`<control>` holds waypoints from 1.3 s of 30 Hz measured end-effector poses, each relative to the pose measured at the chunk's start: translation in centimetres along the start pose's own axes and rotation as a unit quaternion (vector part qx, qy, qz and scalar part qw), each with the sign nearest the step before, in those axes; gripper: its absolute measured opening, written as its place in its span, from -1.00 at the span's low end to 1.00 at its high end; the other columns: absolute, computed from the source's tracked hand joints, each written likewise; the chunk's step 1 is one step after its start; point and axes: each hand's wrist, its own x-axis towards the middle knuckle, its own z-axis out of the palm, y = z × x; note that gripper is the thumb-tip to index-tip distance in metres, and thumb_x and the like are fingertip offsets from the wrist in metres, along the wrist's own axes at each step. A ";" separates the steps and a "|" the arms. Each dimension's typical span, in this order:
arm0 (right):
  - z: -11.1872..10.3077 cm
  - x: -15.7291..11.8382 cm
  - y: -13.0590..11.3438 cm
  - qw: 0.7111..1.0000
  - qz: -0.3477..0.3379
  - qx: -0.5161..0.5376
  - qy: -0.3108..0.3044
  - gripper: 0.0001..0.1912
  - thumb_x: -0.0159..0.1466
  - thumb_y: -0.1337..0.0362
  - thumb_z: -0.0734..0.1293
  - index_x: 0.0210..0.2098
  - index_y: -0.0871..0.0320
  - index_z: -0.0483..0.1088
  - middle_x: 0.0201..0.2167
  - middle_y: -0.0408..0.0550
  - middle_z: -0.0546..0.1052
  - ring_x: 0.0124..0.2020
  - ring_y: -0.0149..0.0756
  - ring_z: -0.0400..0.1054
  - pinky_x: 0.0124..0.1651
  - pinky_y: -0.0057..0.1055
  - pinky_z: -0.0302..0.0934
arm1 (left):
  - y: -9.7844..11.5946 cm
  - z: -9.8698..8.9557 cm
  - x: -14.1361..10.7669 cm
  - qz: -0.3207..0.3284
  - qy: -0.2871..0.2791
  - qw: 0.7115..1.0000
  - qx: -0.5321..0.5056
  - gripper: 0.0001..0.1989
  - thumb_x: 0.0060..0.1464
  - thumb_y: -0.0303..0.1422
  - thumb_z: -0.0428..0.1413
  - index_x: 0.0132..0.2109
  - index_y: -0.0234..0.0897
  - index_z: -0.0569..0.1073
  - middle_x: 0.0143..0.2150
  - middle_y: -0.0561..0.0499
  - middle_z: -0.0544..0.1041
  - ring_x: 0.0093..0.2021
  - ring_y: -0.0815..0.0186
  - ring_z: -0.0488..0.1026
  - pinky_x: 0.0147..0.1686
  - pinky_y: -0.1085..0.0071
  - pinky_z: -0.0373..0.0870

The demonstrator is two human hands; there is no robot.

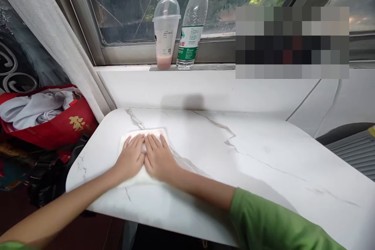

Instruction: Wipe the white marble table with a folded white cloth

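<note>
A white cloth lies spread flat on the white marble-patterned table, toward its left end. My left hand rests palm down on the cloth, its fingers stretched out and pointing away from me. Beside it, my right hand also presses flat on the cloth with fingers extended. The two hands touch or nearly touch at the fingertips and thumbs. Under the palms, part of the cloth is hidden.
On the window ledge stand a plastic cup with a straw and pink residue, and a green-capped bottle. A red bag holding pale fabric sits left of the table, below a curtain. A grey ribbed item is at right.
</note>
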 end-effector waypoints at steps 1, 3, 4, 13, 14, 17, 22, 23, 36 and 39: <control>0.8 1.7 1.0 1.000 0.010 -0.002 0.002 -0.44 0.28 0.30 0.07 0.20 0.49 0.21 0.19 0.28 0.30 0.24 0.02 0.10 0.31 0.03 -0.18 | -1.2 0.1 1.9 -0.008 0.010 1.000 -0.004 -0.50 0.11 -0.49 -0.19 0.21 -0.37 0.20 0.25 -0.17 0.28 0.29 0.19 0.14 0.30 0.07 -0.05; 2.3 5.3 2.9 0.999 0.038 -0.005 0.012 -0.45 0.27 0.31 0.08 0.18 0.49 0.23 0.17 0.27 0.33 0.22 -0.01 0.13 0.31 -0.03 -0.17 | -3.6 0.3 6.0 -0.013 0.026 0.999 -0.012 -0.54 0.11 -0.48 -0.20 0.15 -0.38 0.27 0.20 -0.17 0.34 0.24 0.20 0.21 0.28 0.11 -0.01; 2.9 7.0 3.8 0.998 0.055 -0.009 0.017 -0.46 0.26 0.32 0.08 0.16 0.50 0.25 0.16 0.28 0.34 0.21 -0.01 0.14 0.31 -0.05 -0.17 | -4.8 0.3 8.0 -0.005 0.025 1.000 -0.017 -0.56 0.10 -0.48 -0.19 0.12 -0.37 0.29 0.18 -0.16 0.36 0.21 0.20 0.24 0.27 0.14 0.03; 5.6 14.0 8.2 0.990 0.133 -0.007 0.043 -0.52 0.26 0.34 0.11 0.10 0.48 0.28 0.06 0.27 0.42 0.14 -0.02 0.18 0.27 -0.12 -0.14 | -9.9 0.8 17.0 0.024 -0.007 0.999 -0.036 -0.54 0.08 -0.44 -0.17 0.11 -0.29 0.32 0.16 -0.06 0.39 0.16 0.22 0.28 0.21 0.24 0.12; 5.7 14.0 8.2 0.990 0.132 -0.005 0.044 -0.52 0.27 0.34 0.10 0.11 0.47 0.28 0.07 0.26 0.40 0.15 -0.03 0.17 0.27 -0.13 -0.15 | -9.9 0.8 16.9 0.024 -0.006 0.999 -0.034 -0.54 0.09 -0.44 -0.17 0.12 -0.29 0.32 0.16 -0.05 0.39 0.17 0.22 0.28 0.22 0.25 0.11; 5.5 13.4 8.1 0.991 0.126 -0.002 0.039 -0.50 0.29 0.34 0.09 0.15 0.47 0.24 0.15 0.26 0.34 0.20 -0.05 0.12 0.29 -0.16 -0.18 | -9.4 0.8 15.8 0.016 -0.005 1.000 -0.018 -0.54 0.12 -0.42 -0.19 0.15 -0.29 0.30 0.21 -0.05 0.34 0.23 0.23 0.22 0.25 0.25 0.06; 4.2 10.9 6.0 0.995 0.097 0.010 0.010 -0.47 0.29 0.32 0.11 0.19 0.46 0.21 0.20 0.21 0.29 0.24 -0.08 0.09 0.32 -0.17 -0.22 | -7.7 0.5 11.6 -0.001 -0.013 0.999 0.034 -0.50 0.16 -0.43 -0.22 0.22 -0.39 0.21 0.29 -0.14 0.23 0.30 0.22 0.11 0.30 0.18 -0.07; 3.9 10.1 5.2 0.996 0.088 0.015 0.005 -0.47 0.29 0.31 0.11 0.20 0.46 0.20 0.21 0.22 0.28 0.24 -0.08 0.08 0.33 -0.16 -0.22 | -7.2 0.3 10.3 -0.004 -0.013 0.999 0.041 -0.50 0.16 -0.43 -0.23 0.24 -0.40 0.19 0.30 -0.15 0.21 0.32 0.22 0.09 0.30 0.17 -0.09; 1.0 2.3 -10.4 0.987 -0.097 0.119 -0.049 -0.36 0.31 0.19 0.11 0.24 0.55 0.10 0.25 0.35 0.18 0.29 0.10 -0.01 0.32 -0.01 -0.20 | -5.4 -3.1 -12.5 -0.091 0.061 0.987 0.115 -0.47 0.24 -0.37 -0.31 0.33 -0.29 0.02 0.32 -0.14 0.19 0.31 0.18 0.12 0.28 0.06 0.01; 1.9 3.8 -11.4 0.982 -0.128 0.129 -0.058 -0.36 0.30 0.19 0.12 0.24 0.55 0.11 0.24 0.35 0.20 0.27 0.07 0.02 0.31 -0.01 -0.17 | -6.5 -3.5 -13.5 -0.143 0.063 0.979 0.130 -0.47 0.22 -0.37 -0.30 0.31 -0.29 0.08 0.30 -0.14 0.22 0.29 0.17 0.16 0.26 0.07 0.04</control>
